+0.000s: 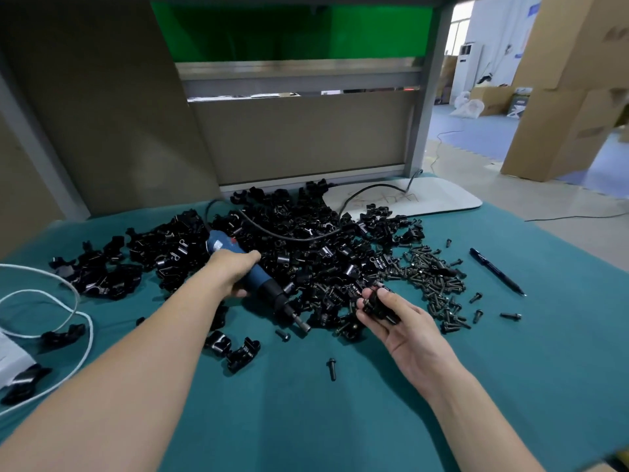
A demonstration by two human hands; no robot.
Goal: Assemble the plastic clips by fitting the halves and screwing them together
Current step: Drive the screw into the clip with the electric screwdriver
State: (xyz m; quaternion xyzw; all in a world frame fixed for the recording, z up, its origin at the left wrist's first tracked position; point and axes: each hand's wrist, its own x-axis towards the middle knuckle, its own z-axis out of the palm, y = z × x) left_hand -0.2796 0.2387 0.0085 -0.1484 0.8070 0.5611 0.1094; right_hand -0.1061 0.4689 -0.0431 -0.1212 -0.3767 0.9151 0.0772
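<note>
My left grip (235, 270) is wrapped round the blue screwdriver (223, 246). Its long axis slants from far left to near right. My right grip (401, 332) pinches a black clip (377, 303) in its fingertips, over the worktop (340, 420). The clip lies just right of the bit, apart from it. I'd judge the right hand should bring it across.
</note>
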